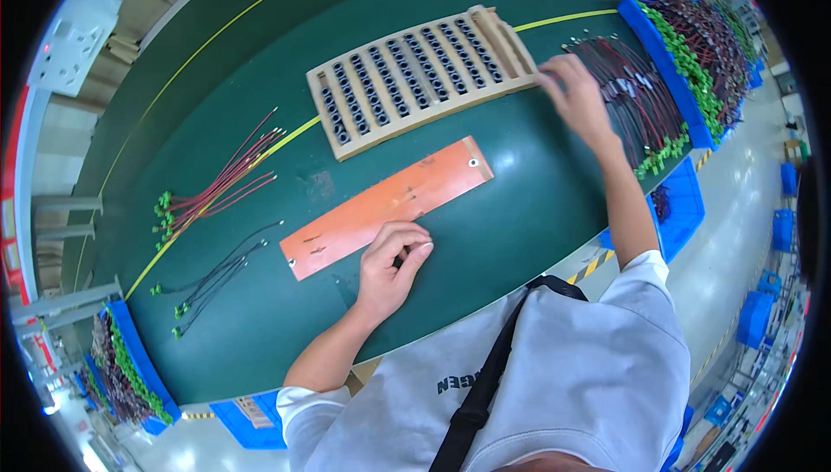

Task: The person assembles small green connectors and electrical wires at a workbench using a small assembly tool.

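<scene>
My left hand (391, 271) is over the near edge of a long orange strip (372, 209), its fingers curled and thumb tip close to the forefinger. Anything held there is hidden. My right hand (578, 102) hovers at the right end of a light wooden tray (433, 113), fingers bent and a little apart. I see nothing in them. Rows of dark round pieces (401, 78) fill the tray's slots, and its right end has a long bare slot. Dark and red cables (636, 96) with green connectors lie just right of that hand.
A blue bin (666, 65) heaped with green-ended cables stands at the right edge; another blue bin (138, 359) is at the lower left. Red cables (227, 176) and black cables (216, 277) lie left on the green table (485, 264). Blue trays (679, 204) hang beside it.
</scene>
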